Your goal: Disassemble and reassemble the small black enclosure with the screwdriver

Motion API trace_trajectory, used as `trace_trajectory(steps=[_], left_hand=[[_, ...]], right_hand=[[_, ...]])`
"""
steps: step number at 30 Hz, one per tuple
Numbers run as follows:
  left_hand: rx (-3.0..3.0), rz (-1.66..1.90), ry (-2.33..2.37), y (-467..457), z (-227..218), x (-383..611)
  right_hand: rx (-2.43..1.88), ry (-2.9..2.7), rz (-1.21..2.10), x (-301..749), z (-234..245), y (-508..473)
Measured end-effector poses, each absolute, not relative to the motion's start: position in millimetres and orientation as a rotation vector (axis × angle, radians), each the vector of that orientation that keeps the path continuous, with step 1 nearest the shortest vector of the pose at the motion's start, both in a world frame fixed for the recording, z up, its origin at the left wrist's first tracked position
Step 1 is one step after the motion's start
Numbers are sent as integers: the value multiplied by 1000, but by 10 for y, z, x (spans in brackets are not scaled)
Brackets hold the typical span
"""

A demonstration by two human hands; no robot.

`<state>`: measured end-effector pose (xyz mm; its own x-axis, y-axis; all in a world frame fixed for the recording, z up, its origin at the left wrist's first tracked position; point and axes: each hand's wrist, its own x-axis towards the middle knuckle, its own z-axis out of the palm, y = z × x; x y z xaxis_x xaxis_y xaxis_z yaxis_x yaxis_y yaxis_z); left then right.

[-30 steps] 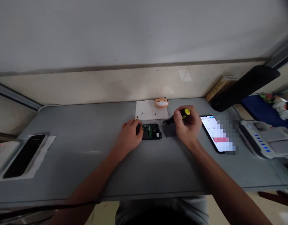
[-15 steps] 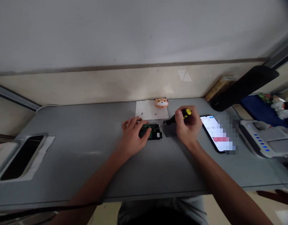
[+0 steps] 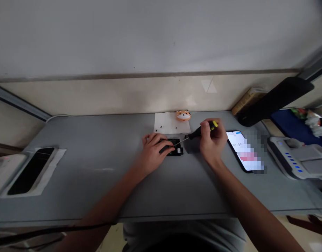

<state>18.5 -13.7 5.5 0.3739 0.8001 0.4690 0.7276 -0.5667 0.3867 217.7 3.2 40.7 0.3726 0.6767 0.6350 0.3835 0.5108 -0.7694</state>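
Observation:
A small black device with a circuit board [image 3: 176,147] lies on the grey table [image 3: 103,164], mid-table. My left hand [image 3: 154,151] rests on its left part, fingers laid over it and pressing it down. My right hand [image 3: 212,141] is closed round a black and yellow screwdriver [image 3: 201,131], whose thin tip points left and down onto the device. Much of the board is hidden under my left fingers.
Behind the device lies a white paper [image 3: 169,123] with tiny black screws and an orange animal-shaped toy [image 3: 183,115]. A lit phone [image 3: 242,149] lies right of my hand. A black lamp head [image 3: 274,99], a white machine [image 3: 294,157] and a dark phone on a cloth [image 3: 31,170] stand at the sides.
My left hand has slid right from the device's left edge to lie over it. The screwdriver stays aimed at the board, and the view has shifted slightly.

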Motion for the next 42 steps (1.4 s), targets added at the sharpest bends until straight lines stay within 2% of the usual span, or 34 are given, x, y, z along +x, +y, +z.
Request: trace_trajectory(steps=[14, 25, 38, 42], left_hand=[[2475, 1088, 1420, -142, 39, 189], [2510, 1097, 1404, -143, 55, 188], [2535, 1301, 1220, -136, 45, 186], [2509, 1202, 1288, -147, 31, 189]], right_hand=[[-1112, -1196, 204, 2177, 452, 1], [-1085, -1174, 306, 2165, 433, 6], [-1098, -1160, 439, 2155, 460, 8], [-1096, -1187, 484, 2162, 472, 13]])
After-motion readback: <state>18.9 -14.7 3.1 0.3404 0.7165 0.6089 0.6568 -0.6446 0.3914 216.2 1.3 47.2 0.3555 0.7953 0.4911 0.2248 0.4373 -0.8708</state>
